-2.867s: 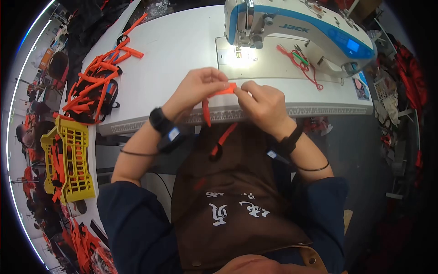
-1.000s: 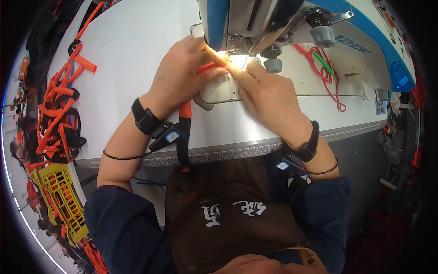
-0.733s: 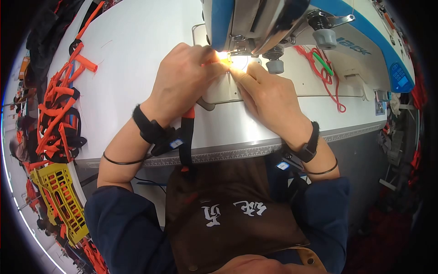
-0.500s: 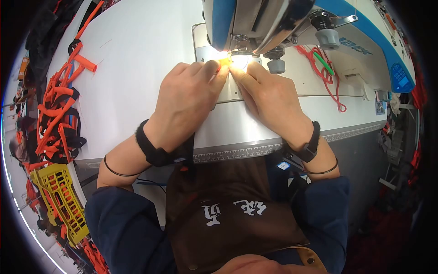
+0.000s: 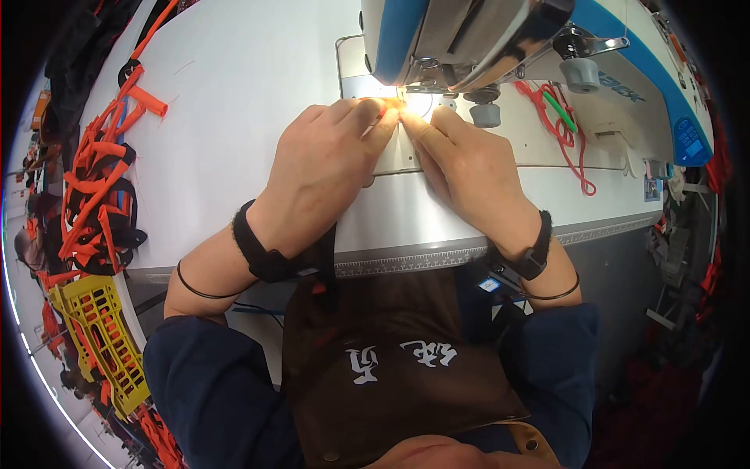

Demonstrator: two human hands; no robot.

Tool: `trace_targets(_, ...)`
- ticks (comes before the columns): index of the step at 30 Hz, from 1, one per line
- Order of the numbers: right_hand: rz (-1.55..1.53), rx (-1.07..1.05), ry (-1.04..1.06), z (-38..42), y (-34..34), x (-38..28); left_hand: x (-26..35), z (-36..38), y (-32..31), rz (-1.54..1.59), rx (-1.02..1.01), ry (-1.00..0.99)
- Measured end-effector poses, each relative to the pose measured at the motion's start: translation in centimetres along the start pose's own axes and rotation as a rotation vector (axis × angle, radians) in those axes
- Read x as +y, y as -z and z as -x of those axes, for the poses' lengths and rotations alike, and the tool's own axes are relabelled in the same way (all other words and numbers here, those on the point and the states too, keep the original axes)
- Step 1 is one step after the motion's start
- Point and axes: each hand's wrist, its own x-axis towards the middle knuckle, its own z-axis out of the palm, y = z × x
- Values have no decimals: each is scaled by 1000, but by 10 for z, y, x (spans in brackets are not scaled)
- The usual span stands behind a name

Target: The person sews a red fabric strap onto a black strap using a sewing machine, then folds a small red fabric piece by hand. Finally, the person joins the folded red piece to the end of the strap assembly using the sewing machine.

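Observation:
At the lit needle area of the sewing machine (image 5: 469,43), a small orange fabric strip (image 5: 381,102) lies under glare, so its shape is hard to make out. My left hand (image 5: 322,160) is closed, its thumb and index finger pinching the strip just left of the needle. My right hand (image 5: 473,168) is closed as well, fingertips together at the strip's near right end, touching the left fingertips. The presser foot and the strip's far end are washed out by the lamp. A dark strap (image 5: 326,242) hangs over the table edge behind my left wrist.
Tangled orange and black strips (image 5: 98,195) lie on the table's left side. Beside the table stands a yellow plastic basket (image 5: 101,336). Red cord (image 5: 578,168) with a green piece (image 5: 559,113) rests on the machine bed at right. A ruler tape (image 5: 414,262) runs along the front edge.
The view has shifted slightly, so the machine head sits a little farther right. More of the orange strip shows above my left fingers. Both hands keep their pinch.

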Motion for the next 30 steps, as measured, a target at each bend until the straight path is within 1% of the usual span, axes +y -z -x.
trace_targets(6,-10,-1,2,0,0,1,-3,-1,3,58,-7,16)
trace_targets(15,-18,-9,-11,0,1,-1,-3,1,0,43,52,-15)
trace_targets(27,2,-17,-11,1,1,0,5,3,0,-4,-3,16)
trace_targets(30,5,-28,-18,2,1,0,4,4,-2,23,45,-5)
